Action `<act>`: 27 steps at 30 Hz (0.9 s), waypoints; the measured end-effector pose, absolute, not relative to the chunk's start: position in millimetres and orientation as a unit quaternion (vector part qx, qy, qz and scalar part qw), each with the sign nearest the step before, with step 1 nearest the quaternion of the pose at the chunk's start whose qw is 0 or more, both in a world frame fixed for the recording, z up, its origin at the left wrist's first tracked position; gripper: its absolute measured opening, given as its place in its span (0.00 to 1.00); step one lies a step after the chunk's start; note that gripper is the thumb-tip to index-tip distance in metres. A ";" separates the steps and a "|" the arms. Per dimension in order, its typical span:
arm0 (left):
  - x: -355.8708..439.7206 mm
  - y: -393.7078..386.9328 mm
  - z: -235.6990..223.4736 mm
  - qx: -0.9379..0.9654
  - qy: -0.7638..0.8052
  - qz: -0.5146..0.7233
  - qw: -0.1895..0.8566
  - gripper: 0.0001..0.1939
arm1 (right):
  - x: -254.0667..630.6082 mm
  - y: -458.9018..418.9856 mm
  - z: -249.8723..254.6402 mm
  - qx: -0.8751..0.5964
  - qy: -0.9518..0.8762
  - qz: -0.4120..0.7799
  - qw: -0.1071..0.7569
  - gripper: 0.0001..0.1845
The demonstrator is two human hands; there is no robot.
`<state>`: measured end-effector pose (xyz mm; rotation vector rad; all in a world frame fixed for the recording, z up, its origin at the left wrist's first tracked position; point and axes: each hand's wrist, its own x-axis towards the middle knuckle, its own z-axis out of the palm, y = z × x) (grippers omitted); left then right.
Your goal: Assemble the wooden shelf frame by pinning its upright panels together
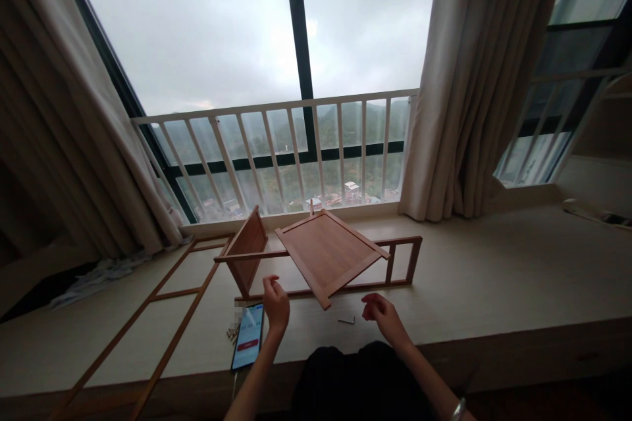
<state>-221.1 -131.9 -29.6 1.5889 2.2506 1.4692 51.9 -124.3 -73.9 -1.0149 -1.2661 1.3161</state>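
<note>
Brown wooden parts stand partly joined on the pale window ledge (459,283): one ladder-like side frame (405,283) lies on its long edge, with a square panel (328,250) tilted across it and another panel (249,243) upright at its left end. My left hand (276,306) is in front of the left panel, apart from the wood, its fingers curled together. My right hand (382,312) hovers right of a small hex key (346,321), fingers bent inward in a pinch. Whatever either hand may hold is too small or hidden to make out.
A second ladder-like wooden frame (162,295) lies at the left, reaching past the ledge's front edge. A lit phone (248,335) lies by my left forearm, with several small metal fasteners (231,334) beside it. White railing (276,164) and curtains (444,92) border the window behind.
</note>
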 end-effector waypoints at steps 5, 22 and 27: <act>-173.8 -156.7 -71.5 0.557 0.702 0.437 0.082 0.11 | 49.9 -135.4 -108.6 -0.475 -0.639 0.453 0.401 0.14; -118.3 -171.5 -102.9 0.658 0.716 0.085 0.215 0.18 | 49.7 -142.9 -111.9 -0.532 -0.777 0.323 0.092 0.13; -117.6 -169.3 -103.0 0.637 0.729 0.039 0.246 0.19 | 49.7 -138.3 -112.3 -0.525 -0.779 0.334 0.072 0.14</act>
